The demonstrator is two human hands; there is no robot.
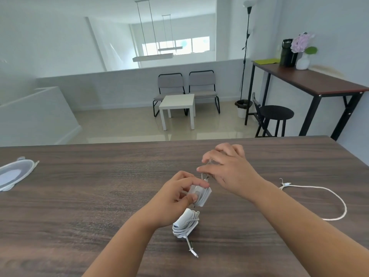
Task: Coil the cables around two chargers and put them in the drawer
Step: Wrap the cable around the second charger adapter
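Observation:
My left hand (175,193) grips a white charger (201,194) with white cable wound around its body, held just above the dark wooden table (99,196). My right hand (227,168) hovers right behind it, fingers pinching the thin free end of that cable (205,176). A second white charger (186,224) lies on the table below my left hand, its cable coiled round it and the plug end trailing toward me. No drawer is in view.
A loose white braided cable (327,198) loops on the table at the right. A clear plastic lid (14,174) lies at the table's left edge. Beyond the table stand a white side table, two chairs, a stool and a high desk.

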